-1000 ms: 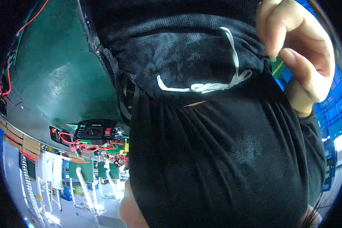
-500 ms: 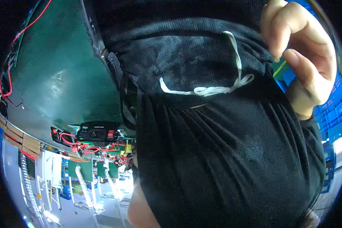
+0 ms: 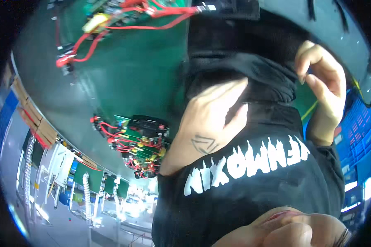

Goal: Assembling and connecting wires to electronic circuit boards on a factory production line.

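Note:
My left hand [image 3: 212, 108] reaches in front of my black shirt [image 3: 251, 187], its fingers stretched out and its thumb apart. It holds nothing that I can see, though glare washes out part of it. At the right, my right hand [image 3: 325, 80] is raised beside the dark folded cloth [image 3: 259, 80] at my waist. Its fingers curl loosely, with the thumb tip close to a fingertip and nothing visible between them. Beyond my left wrist, several green circuit boards [image 3: 141, 142] with red wires and yellow parts lie on the green work surface [image 3: 130, 88].
More boards with red wires [image 3: 169, 25] lie at the far edge of the view. Cardboard boxes [image 3: 35, 119] line the left side. Other workstations with a white ribbed hose [image 3: 86, 195] stand beyond. Blue crates [image 3: 356, 123] are stacked at the right.
My left hand has come into view in front of my body. The view has shifted: the white drawstring is out of sight and more boards show. My right hand keeps a similar curl.

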Motion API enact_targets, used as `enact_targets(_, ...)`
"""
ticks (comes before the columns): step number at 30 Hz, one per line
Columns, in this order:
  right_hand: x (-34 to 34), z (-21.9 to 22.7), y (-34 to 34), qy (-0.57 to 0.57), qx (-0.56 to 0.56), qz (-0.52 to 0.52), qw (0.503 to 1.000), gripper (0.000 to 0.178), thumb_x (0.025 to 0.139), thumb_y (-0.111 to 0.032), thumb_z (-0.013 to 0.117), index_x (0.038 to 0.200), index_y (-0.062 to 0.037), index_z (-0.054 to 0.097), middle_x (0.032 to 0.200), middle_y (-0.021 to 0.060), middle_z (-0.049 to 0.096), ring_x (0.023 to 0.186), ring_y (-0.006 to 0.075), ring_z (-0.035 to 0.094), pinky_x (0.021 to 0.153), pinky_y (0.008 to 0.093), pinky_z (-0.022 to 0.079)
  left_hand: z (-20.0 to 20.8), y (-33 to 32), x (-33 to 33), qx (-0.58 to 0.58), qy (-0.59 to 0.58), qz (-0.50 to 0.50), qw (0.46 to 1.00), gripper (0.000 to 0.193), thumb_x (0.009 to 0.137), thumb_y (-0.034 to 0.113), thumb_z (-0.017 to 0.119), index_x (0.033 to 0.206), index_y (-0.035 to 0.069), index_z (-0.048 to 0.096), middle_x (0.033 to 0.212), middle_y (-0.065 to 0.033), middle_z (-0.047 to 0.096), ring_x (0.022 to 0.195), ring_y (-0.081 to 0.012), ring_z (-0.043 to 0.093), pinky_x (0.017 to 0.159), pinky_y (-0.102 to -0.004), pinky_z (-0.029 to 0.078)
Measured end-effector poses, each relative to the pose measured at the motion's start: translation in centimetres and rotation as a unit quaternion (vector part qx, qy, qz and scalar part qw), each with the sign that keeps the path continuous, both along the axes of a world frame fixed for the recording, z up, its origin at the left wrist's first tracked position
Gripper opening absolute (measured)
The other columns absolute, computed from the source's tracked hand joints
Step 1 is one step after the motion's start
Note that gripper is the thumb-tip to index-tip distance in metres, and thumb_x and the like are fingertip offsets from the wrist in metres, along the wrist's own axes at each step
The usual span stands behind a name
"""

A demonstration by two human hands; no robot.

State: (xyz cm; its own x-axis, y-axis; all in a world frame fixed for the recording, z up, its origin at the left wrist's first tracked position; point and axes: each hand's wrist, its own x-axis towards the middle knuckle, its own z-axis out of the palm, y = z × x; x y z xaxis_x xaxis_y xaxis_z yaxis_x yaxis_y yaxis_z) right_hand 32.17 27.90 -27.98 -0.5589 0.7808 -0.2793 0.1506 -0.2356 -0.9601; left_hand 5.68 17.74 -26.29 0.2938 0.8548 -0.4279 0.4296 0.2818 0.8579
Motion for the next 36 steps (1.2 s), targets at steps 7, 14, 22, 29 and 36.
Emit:
enact_targets(7,-1.0,1.8,2.6,-0.034,-0.023,-0.021,0.999,0.034,0.089,-0.021,0.067,0.108,0.0064,0.061,0.102,0.0085,0.057,0.089,0.0137,0.054,0.079,0.0255,0.042,5.5,3.6,-5.6,0.047,0.012,-0.017,0.999,0.030,0.088,0.005,0.068,0.117,-0.001,0.072,0.107,-0.0160,0.073,0.099,-0.0299,0.071,0.087,-0.0356,0.055)
enact_targets(14,-8.3,2.9,5.5,-0.230,0.387,0.090,0.888,0.054,0.071,-0.013,0.080,0.123,-0.0051,0.066,0.124,0.0166,0.060,0.116,0.0403,0.056,0.101,0.0472,0.047,5.2,8.2,-11.5,0.277,0.360,-0.026,0.890,0.077,0.071,0.019,0.088,0.142,0.011,0.058,0.144,-0.0125,0.053,0.132,-0.0330,0.051,0.108,-0.0479,0.042)
enact_targets(22,-11.3,-0.1,6.5,-0.352,0.456,0.145,0.804,0.068,0.061,-0.007,0.084,0.124,-0.0063,0.060,0.127,0.0158,0.054,0.123,0.0387,0.052,0.104,0.0474,0.045,0.2,14.0,-15.0,0.283,0.446,-0.151,0.836,0.111,0.066,0.041,0.089,0.157,0.006,0.036,0.148,-0.0126,0.049,0.141,-0.0317,0.043,0.120,-0.0533,0.030)
enact_targets(29,-9.7,1.4,7.8,-0.278,0.361,0.186,0.870,0.053,0.061,-0.005,0.083,0.108,-0.0054,0.061,0.122,0.0152,0.056,0.120,0.0388,0.053,0.101,0.0458,0.048,0.4,14.3,-14.7,0.306,0.361,-0.115,0.874,0.093,0.058,0.017,0.093,0.140,0.003,0.053,0.132,-0.0136,0.056,0.125,-0.0320,0.055,0.107,-0.0440,0.045)
enact_targets(36,-9.1,2.0,9.2,-0.162,0.299,0.193,0.920,0.046,0.062,-0.009,0.079,0.102,-0.0032,0.057,0.113,0.0156,0.057,0.101,0.0381,0.059,0.088,0.0439,0.052,-0.3,12.5,-15.0,0.351,0.374,-0.074,0.855,0.089,0.057,0.008,0.091,0.137,0.001,0.053,0.131,-0.0143,0.053,0.133,-0.0345,0.052,0.114,-0.0466,0.045)
